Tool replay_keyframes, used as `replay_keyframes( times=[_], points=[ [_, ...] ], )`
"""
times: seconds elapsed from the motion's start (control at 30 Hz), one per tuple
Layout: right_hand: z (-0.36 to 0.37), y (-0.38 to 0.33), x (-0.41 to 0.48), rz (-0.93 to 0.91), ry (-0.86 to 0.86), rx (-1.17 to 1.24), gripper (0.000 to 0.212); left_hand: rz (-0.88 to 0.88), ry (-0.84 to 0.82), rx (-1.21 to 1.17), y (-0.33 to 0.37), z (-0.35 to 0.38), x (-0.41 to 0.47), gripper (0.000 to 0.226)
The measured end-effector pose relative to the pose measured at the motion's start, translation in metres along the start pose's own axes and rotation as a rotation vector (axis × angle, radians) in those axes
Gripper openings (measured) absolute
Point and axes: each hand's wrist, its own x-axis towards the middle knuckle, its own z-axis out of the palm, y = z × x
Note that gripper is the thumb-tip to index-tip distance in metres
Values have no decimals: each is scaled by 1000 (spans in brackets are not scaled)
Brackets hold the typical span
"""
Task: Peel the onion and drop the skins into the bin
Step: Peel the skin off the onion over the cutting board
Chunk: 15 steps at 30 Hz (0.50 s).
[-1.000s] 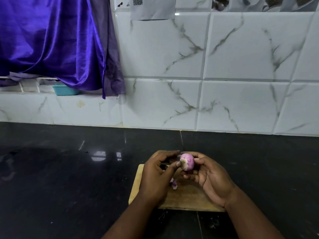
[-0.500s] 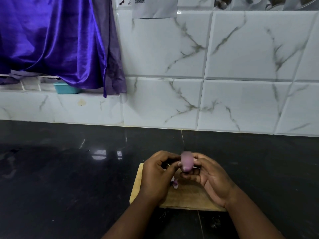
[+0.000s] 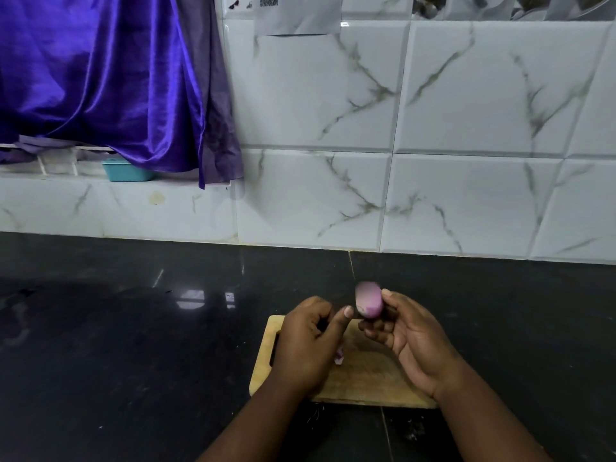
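Note:
A small pink-purple onion (image 3: 368, 300), blurred by motion, is pinched between the thumb and fingertips of my right hand (image 3: 411, 341), above the far edge of a wooden cutting board (image 3: 366, 381). My left hand (image 3: 305, 343) hovers just left of it over the board. Its fingers are curled in and its thumb points at the onion, with a small gap between them. A small scrap of purple onion skin (image 3: 339, 357) lies on the board under the left hand. No bin is in view.
The board lies on a glossy black countertop (image 3: 133, 345) that runs back to a white marble-tiled wall (image 3: 466, 195). At the upper left, a purple satin cloth (image 3: 100, 78) hangs over a ledge that holds a teal container (image 3: 126, 170).
My left hand has let go of the onion and drawn slightly left. My right hand has turned the onion and raised it a little. The skin scrap on the board has not moved.

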Motion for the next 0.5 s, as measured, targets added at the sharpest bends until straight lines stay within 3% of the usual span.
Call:
replay_keyframes(
  times=[0.1,0.23,0.4,0.5],
  points=[
    [2,2,0,-4,15,-51,37,16,44,13,0,-1,0,35],
    [3,3,0,7,34,-77,12,-69,-54,-162,4,-1,-3,21],
    [6,1,-4,-11,-11,-102,20,55,-73,31,2,-2,-1,57],
    [8,1,-6,-2,-48,-190,32,97,-71,8,4,-2,0,49]
  ],
)
